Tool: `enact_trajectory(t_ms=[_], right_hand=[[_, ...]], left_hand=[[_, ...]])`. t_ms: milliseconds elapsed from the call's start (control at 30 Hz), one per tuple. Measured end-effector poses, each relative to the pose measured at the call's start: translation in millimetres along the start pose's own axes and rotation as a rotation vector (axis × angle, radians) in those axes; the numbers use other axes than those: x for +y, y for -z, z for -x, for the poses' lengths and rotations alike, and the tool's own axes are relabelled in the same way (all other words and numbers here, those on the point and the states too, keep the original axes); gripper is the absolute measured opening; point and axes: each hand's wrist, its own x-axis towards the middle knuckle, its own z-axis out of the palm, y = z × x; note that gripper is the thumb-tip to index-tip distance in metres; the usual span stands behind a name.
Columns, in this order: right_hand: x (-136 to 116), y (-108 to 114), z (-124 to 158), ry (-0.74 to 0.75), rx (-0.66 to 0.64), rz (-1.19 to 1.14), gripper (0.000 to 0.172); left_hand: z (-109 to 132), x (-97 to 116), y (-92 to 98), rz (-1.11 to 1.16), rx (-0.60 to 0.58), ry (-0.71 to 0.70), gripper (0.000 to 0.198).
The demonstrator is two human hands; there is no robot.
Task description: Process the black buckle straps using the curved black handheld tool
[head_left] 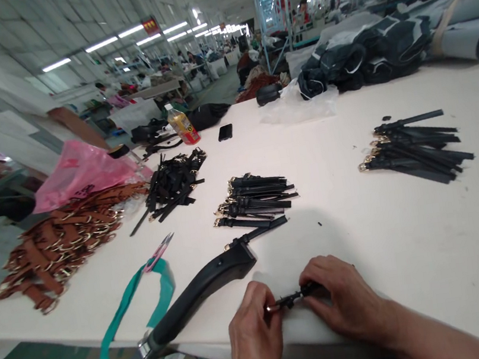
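Note:
At the near edge of the white table (364, 233), both my hands pinch one small black strap (292, 298) with a metal ring at its left end. My left hand (254, 336) grips the ring end. My right hand (350, 301) covers the strap's other end. Just beyond them lies a single black strap with a gold buckle (256, 234), and behind it a neat pile of black buckled straps (254, 198). A long black curved tool handle (198, 293) slants off the table edge to the left of my left hand.
More black straps lie at the right (415, 150) and centre-left (174, 183); brown straps (60, 242) at the left, beside a pink bag (80, 170). Pink snips (159, 251) on a teal ribbon (127, 304), a bottle (183, 125), a phone (225, 132), dark bags (365, 55) behind.

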Motion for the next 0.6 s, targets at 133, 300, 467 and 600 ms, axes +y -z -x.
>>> enact_trajectory(t_ms=[133, 300, 467, 600], right_hand=[[-2, -2, 1, 0.062, 0.027, 0.085, 0.019], [0, -4, 2, 0.095, 0.015, 0.140, 0.016], [-1, 3, 1, 0.066, -0.062, -0.062, 0.020], [-3, 10, 0, 0.061, -0.089, -0.176, 0.026]], left_hand=[[4, -1, -5.0, -0.095, 0.040, -0.063, 0.020], [13, -3, 26.4, -0.127, -0.013, -0.180, 0.027], [12, -56, 96.0, -0.394, 0.266, -0.040, 0.053], [-6, -98, 124.6, -0.368, 0.000, 0.135, 0.062]])
